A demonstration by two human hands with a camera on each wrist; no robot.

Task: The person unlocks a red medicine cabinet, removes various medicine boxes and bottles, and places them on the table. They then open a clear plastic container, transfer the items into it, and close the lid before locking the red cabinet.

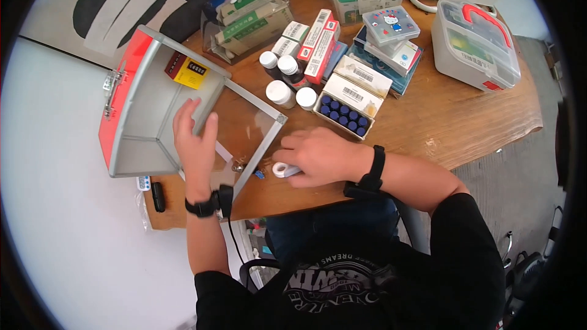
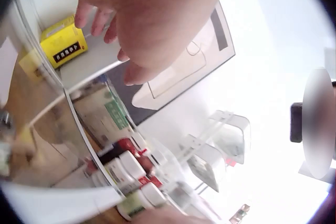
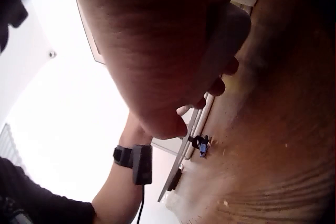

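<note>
Pinching a white tape roll (image 1: 282, 175) in the right hand (image 1: 327, 156), close to the worktop's (image 1: 416, 134) near edge, holding the left hand (image 1: 197, 137) with fingers spread over an open red case (image 1: 137, 146), at the left end.

Beyond the right hand's fingers (image 1: 295, 142) stand two squat white plastic bottles (image 1: 280, 93); ahead, to their right, a white cardboard carton (image 1: 337, 124) holds dark-blue-capped vials (image 1: 344, 111); farther right sits a translucent, red-handled plastic case (image 1: 455, 64).
</note>
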